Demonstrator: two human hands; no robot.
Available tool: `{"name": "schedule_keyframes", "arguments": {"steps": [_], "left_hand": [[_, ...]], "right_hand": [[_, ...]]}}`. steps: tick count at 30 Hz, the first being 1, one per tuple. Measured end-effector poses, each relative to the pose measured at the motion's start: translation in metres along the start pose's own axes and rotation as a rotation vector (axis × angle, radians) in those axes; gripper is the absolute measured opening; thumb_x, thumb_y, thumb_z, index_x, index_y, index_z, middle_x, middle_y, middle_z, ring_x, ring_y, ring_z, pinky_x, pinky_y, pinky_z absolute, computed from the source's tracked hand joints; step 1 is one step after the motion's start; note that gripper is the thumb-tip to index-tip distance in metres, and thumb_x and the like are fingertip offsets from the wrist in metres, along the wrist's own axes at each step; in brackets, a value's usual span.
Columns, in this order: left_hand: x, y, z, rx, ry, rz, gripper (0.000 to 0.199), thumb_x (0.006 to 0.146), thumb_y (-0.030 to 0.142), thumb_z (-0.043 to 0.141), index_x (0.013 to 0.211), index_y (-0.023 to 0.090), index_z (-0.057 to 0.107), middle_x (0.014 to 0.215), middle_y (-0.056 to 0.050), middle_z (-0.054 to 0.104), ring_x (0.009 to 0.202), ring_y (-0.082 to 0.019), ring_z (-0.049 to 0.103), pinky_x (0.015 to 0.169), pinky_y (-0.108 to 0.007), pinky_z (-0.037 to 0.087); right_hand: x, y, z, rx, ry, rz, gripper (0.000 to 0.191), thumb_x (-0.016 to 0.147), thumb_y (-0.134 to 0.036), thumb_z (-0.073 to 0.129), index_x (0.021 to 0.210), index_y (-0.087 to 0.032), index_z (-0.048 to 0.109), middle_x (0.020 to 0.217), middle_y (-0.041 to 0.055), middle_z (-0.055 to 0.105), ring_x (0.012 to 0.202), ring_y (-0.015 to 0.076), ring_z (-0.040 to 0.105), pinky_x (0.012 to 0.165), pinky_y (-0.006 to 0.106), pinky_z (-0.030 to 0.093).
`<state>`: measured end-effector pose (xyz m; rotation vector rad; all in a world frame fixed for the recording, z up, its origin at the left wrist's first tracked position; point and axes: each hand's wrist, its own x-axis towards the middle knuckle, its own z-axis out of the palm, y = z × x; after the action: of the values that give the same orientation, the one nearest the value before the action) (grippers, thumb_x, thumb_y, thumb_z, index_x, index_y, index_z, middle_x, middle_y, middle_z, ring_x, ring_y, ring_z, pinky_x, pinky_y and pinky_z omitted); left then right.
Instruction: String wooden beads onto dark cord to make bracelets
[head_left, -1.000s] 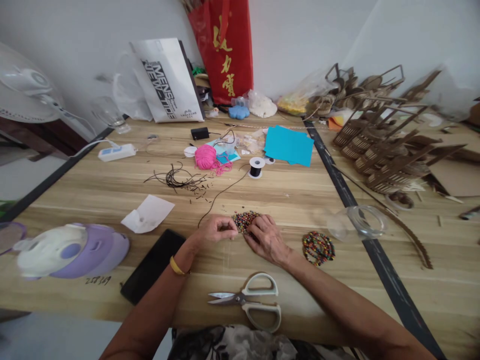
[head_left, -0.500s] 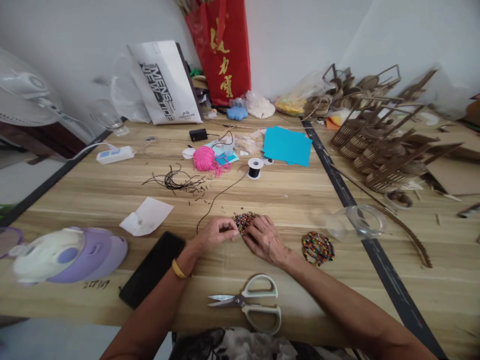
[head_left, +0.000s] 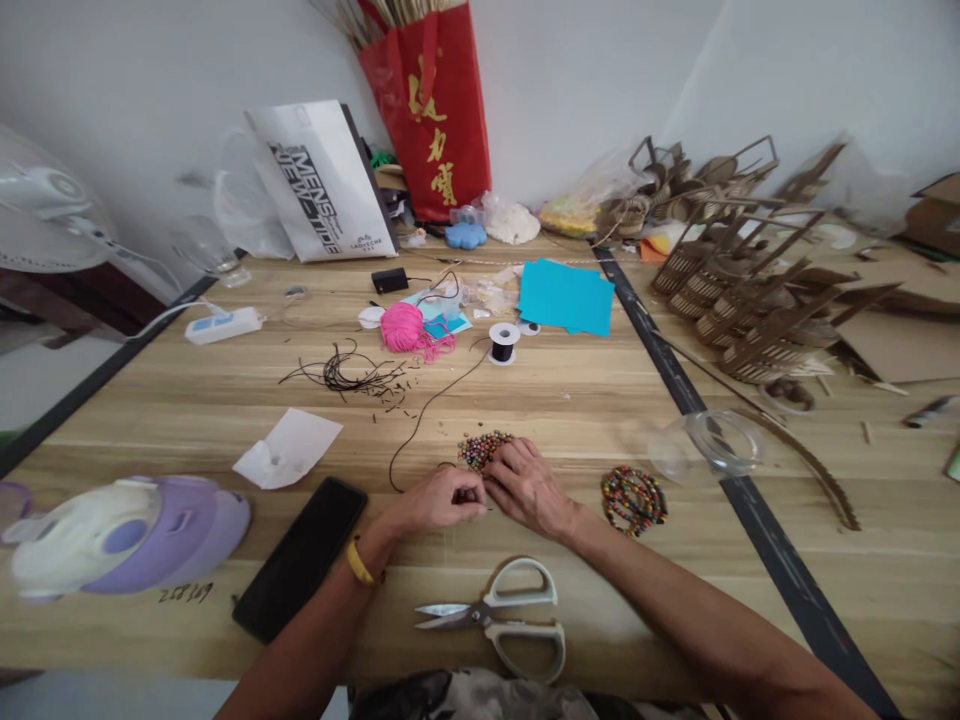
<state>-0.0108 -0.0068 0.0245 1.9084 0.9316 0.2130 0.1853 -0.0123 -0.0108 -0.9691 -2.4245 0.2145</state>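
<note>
My left hand [head_left: 442, 498] is closed in a pinch just left of and nearer to me than a small heap of multicoloured beads [head_left: 480, 450]. A thin black cord [head_left: 420, 425] runs from a white spool [head_left: 504, 343] towards this hand, and a short dark end shows by the fingertips. My right hand [head_left: 531, 488] lies over the right edge of the heap, fingers bent together. Whatever sits under its fingertips is hidden. Coiled strings of multicoloured beads [head_left: 634, 499] rest to the right. Scissors [head_left: 491, 614] with pale handles lie partly spread in front of me.
A black phone [head_left: 300, 560] and a purple-and-white device [head_left: 142, 535] lie to the left, near white paper [head_left: 289, 448]. Black cord pieces [head_left: 345, 372], pink yarn [head_left: 403, 327] and blue sheets [head_left: 566, 297] are farther back. Woven baskets [head_left: 750, 300] and a clear container [head_left: 716, 445] stand right.
My left hand has come slightly towards me and to the right, its fingers more curled. My right hand stays at the beads with small finger movement. The view has shifted a little.
</note>
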Motion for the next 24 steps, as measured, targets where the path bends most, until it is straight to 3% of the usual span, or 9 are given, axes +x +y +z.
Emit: {"name": "schedule_keyframes", "arguments": {"steps": [13, 24], "left_hand": [[0.008, -0.012, -0.003, -0.31, -0.06, -0.059, 0.022, 0.078, 0.034, 0.059, 0.072, 0.013, 0.056, 0.057, 0.001, 0.056, 0.053, -0.009, 0.049, 0.052, -0.019, 0.037], [0.012, -0.016, -0.002, -0.368, -0.035, -0.075, 0.025, 0.079, 0.036, 0.061, 0.073, 0.013, 0.054, 0.057, 0.001, 0.059, 0.054, -0.009, 0.052, 0.054, -0.019, 0.039]], "right_hand": [[0.003, -0.002, -0.005, -0.036, 0.009, -0.023, 0.016, 0.092, -0.022, 0.051, 0.08, -0.016, 0.06, 0.081, 0.0063, 0.052, 0.082, 0.0198, 0.043, 0.08, 0.035, 0.038], [0.002, 0.005, 0.0, -0.034, 0.053, -0.011, 0.015, 0.093, -0.021, 0.049, 0.082, -0.018, 0.06, 0.08, 0.0052, 0.054, 0.082, 0.0193, 0.045, 0.08, 0.033, 0.039]]}}
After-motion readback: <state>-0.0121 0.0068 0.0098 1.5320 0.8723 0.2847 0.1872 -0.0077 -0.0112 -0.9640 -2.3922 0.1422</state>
